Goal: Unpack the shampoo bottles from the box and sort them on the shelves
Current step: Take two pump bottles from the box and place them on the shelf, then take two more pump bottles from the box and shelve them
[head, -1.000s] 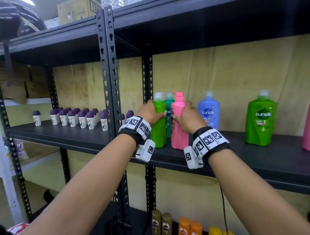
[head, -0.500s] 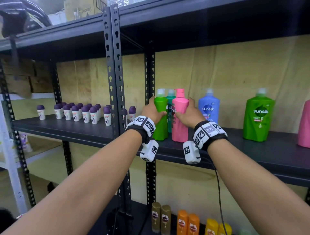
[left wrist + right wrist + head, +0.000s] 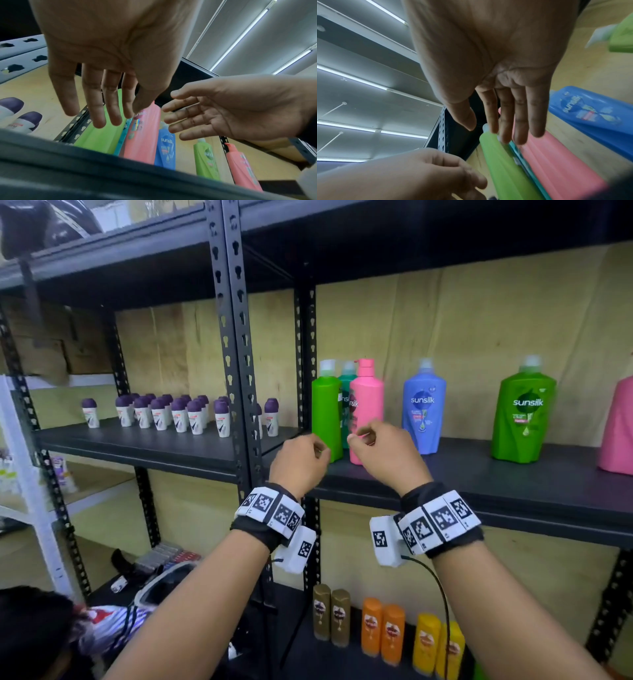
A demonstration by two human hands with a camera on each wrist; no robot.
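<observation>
You are drawing both hands back off the bottles — left hand (image 3: 298, 462) and right hand (image 3: 383, 453) hanging loose, empty. Green bottle (image 3: 325, 412) and pink bottle (image 3: 365, 402) are standing on the shelf (image 3: 479, 487) — next, probably, you are going back to the box.

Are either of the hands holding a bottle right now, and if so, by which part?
Nothing is held. The left hand and right hand are both empty, fingers relaxed, just in front of the green bottle and pink bottle.

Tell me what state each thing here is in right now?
Left hand: open, holding nothing.
Right hand: open, holding nothing.
Slim green bottle: upright on shelf.
Slim pink bottle: upright beside it.
Teal bottle: upright behind them.
Blue bottle: upright, apart.
Big green bottle: upright, apart.
</observation>
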